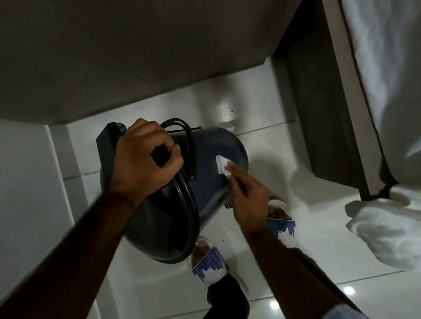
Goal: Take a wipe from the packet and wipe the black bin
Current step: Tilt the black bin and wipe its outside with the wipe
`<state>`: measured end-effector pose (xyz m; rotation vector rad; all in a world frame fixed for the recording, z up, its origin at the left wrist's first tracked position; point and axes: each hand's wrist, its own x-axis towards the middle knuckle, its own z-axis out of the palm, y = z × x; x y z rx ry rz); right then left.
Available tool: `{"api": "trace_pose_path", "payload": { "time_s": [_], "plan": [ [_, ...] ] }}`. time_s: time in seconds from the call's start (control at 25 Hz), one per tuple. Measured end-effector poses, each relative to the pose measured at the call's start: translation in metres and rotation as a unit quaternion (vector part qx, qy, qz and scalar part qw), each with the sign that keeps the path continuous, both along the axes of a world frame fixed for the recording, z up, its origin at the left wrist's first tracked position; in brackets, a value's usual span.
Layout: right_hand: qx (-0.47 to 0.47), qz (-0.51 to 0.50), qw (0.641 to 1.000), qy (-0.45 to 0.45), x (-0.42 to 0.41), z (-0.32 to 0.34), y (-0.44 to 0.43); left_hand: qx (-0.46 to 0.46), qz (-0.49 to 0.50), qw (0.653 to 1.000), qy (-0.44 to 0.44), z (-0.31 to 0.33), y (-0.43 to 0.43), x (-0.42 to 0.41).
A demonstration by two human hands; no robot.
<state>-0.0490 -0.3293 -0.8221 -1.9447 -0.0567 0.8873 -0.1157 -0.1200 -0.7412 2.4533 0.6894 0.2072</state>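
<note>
the left hand (143,160) is clenched on the bin (214,159) rim, tilting it; it looks light, stiff, slick. the right hand (247,198) presses a soft wipe (221,165) against its side.

Black bin (217,150) – white wipe (222,165) – blue-and-white patterned slippers (210,266), glossy white floor tiles (321,258)

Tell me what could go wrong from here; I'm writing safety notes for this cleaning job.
1. The left hand alone holds the tilted black bin by its rim and handle above the sandalled feet; a slipped grip could drop it on the toes.
2. The right hand pushes a small folded wipe on the smooth wall; it might slide off.
3. The glossy tiled floor could be slippery if wet.
</note>
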Motion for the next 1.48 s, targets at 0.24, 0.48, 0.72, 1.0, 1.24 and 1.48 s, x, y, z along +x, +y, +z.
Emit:
{"api": "trace_pose_path", "payload": {
  "time_s": [0.24, 0.48, 0.72, 1.0, 1.24, 1.48],
  "plan": [
    [0.039, 0.012, 0.999, 0.006, 0.029, -0.003, 0.032, -0.004, -0.007, 1.0, -0.017, 0.001, -0.001, 0.005],
    [-0.039, 0.048, 0.998, -0.034, 0.058, -0.035, 0.048, 0.019, -0.037, 0.999, 0.003, 0.0, -0.006, -0.005],
    [-0.12, 0.134, 0.983, -0.045, 0.084, -0.048, 0.046, 0.019, -0.006, 1.0, 0.006, 0.001, -0.004, -0.008],
    [-0.031, 0.043, 0.999, 0.002, 0.015, -0.012, 0.013, 0.017, 0.066, 0.998, -0.017, 0.0, 0.002, -0.026],
    [0.024, 0.017, 1.0, 0.01, 0.02, 0.005, 0.042, -0.016, 0.167, 0.986, -0.02, -0.005, 0.023, -0.024],
    [0.171, 0.117, 0.978, -0.036, -0.021, 0.039, 0.029, -0.023, 0.127, 0.992, -0.009, -0.007, 0.03, -0.024]
  ]
}}
